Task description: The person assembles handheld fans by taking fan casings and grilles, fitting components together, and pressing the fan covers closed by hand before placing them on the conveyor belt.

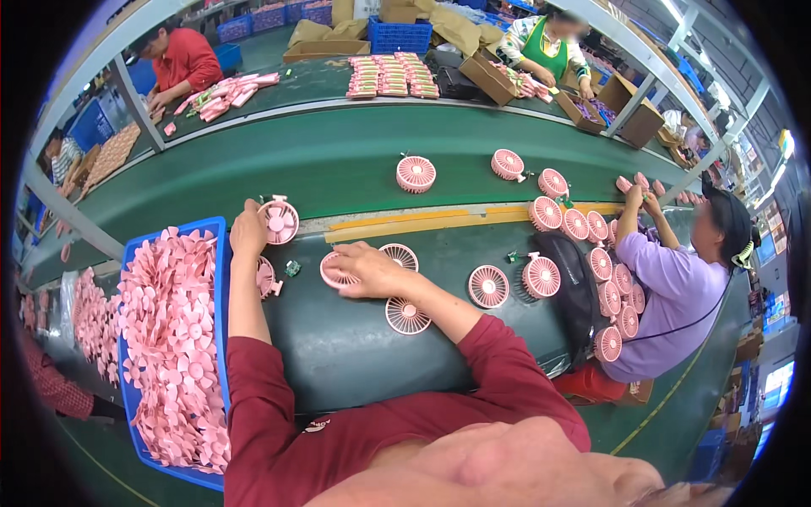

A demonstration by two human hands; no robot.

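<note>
Matt pink plastic fan grille (338, 272) (ribbed)

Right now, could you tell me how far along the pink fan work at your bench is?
Done, it seems: whole fans lie by the belt. In hand: the left hand holds a fan body; the right hand rests on a grille. Left: loose grilles and a blue bin full of blades.

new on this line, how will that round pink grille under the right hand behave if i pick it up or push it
The pink grille under the right hand looks like thin slotted plastic, so probably light and a little flexible. Lying flat on the green belt, it should slide, not roll. Its thin ribs may snap if squeezed.
</note>
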